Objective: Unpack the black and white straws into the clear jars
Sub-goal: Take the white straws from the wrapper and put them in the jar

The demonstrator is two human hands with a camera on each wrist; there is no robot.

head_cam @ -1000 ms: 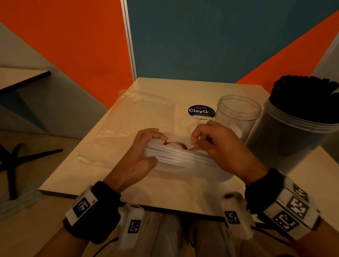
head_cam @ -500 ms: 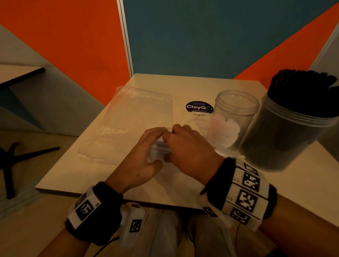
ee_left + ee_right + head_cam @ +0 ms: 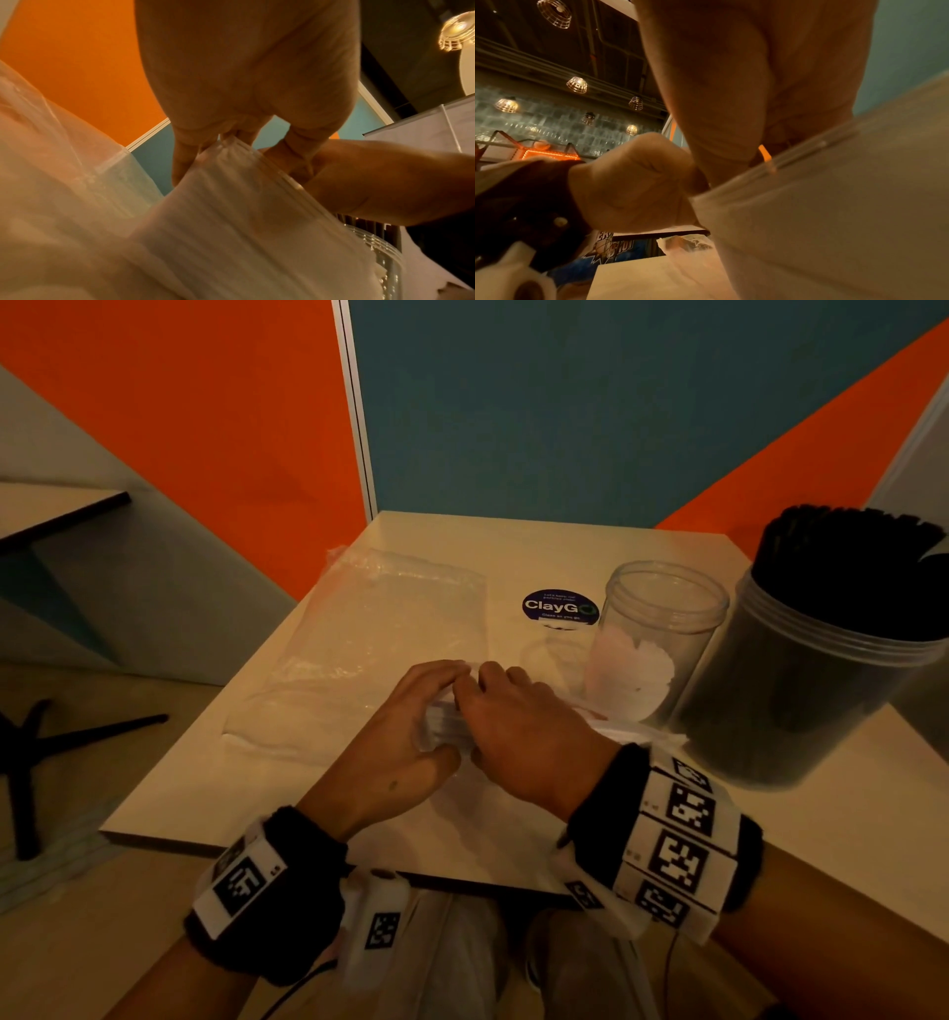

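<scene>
A bundle of white straws (image 3: 441, 724) in a clear wrapper lies across the table (image 3: 205, 788) in front of me. My left hand (image 3: 411, 726) grips its left end, thumb underneath and fingers over the top. My right hand (image 3: 513, 726) grips it right beside the left, and the two sets of fingertips touch. The bundle's right end (image 3: 637, 737) sticks out past my right wrist. The left wrist view shows the wrapped straws (image 3: 244, 223) up close. An orange band (image 3: 765, 154) shows by my right fingers. A small clear jar (image 3: 662, 629) stands behind the bundle. A big clear jar (image 3: 821, 711) holds black straws (image 3: 847, 577).
An empty clear plastic bag (image 3: 369, 649) lies flat on the left of the table. A round ClayGo sticker (image 3: 560, 607) sits behind my hands. Orange and teal wall panels close off the back. A second table (image 3: 61, 510) and a black chair base (image 3: 31, 752) are at the left.
My right hand slid left along the bundle until it met my left hand, covering the band seen one second ago. The left hand kept its grip. My head view shifted slightly.
</scene>
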